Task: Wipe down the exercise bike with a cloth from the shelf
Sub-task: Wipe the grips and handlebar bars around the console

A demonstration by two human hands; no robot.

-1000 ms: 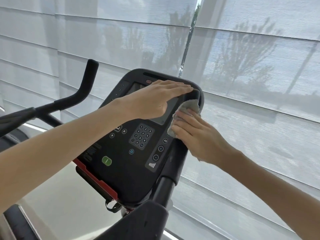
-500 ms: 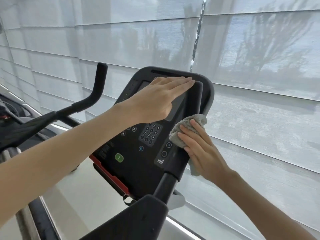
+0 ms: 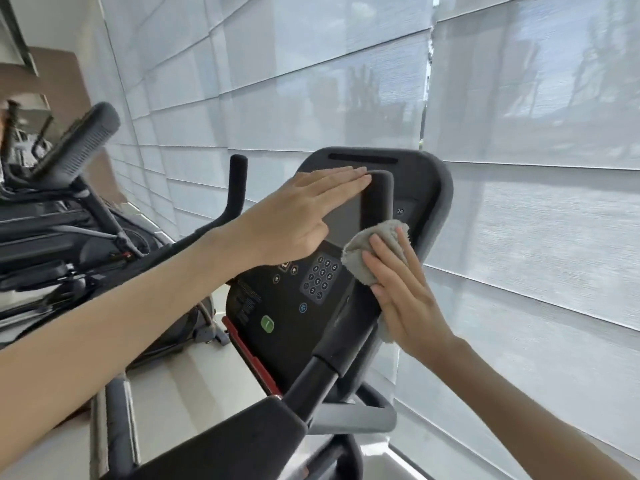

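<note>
An exercise bike [image 3: 242,441] stands before window blinds [image 3: 540,244]. The left hand [image 3: 298,220] lies flat on its console [image 3: 427,188], fingers pressed together. The right hand [image 3: 405,299], its fingers straight and slightly spread, presses a grey cloth [image 3: 358,252] against the right handlebar [image 3: 377,199].

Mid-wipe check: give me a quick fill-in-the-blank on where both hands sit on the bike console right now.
1. The right hand presses a grey ____ against the upright handlebar grip.
2. The left hand lies flat, its fingers straight, over the ____ of the console.
3. The oval button low on the console is coloured ____.
Missing words: cloth; screen; green.
</note>
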